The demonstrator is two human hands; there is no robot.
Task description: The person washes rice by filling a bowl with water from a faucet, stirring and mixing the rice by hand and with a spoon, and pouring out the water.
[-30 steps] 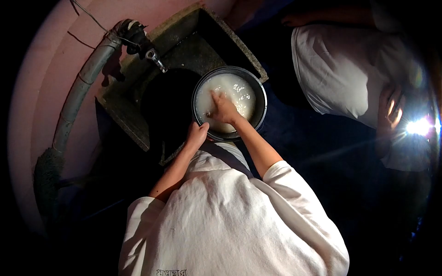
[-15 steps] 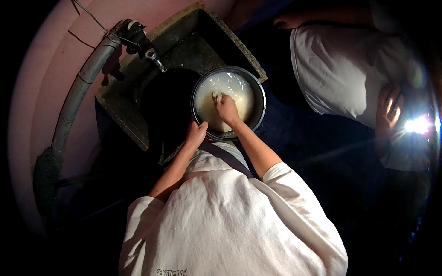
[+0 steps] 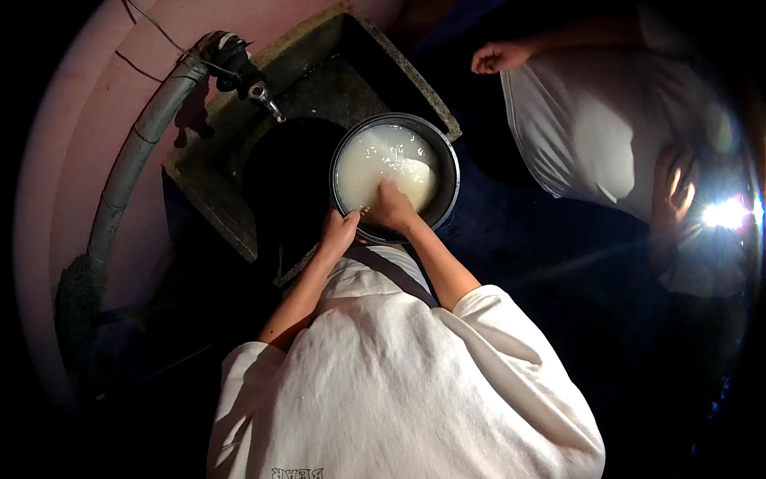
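A round dark pot holds cloudy whitish water with shiny glints on its surface. My left hand is closed on the pot's near-left rim, thumb over the edge. Inside the pot, my right hand dips into the milky water near the close side. Its fingers are below the surface and hidden. A few pale grains, like rice, show beside it near the rim.
Behind the pot is a stone sink with a metal tap fed by a grey pipe. At right stands another person in a white shirt, one hand near the sink, beside a bright light.
My right hand has moved lower and nearer in the pot, its fingers sinking under the water. The pale clump at its fingers is out of sight. The other person's hand has lowered slightly.
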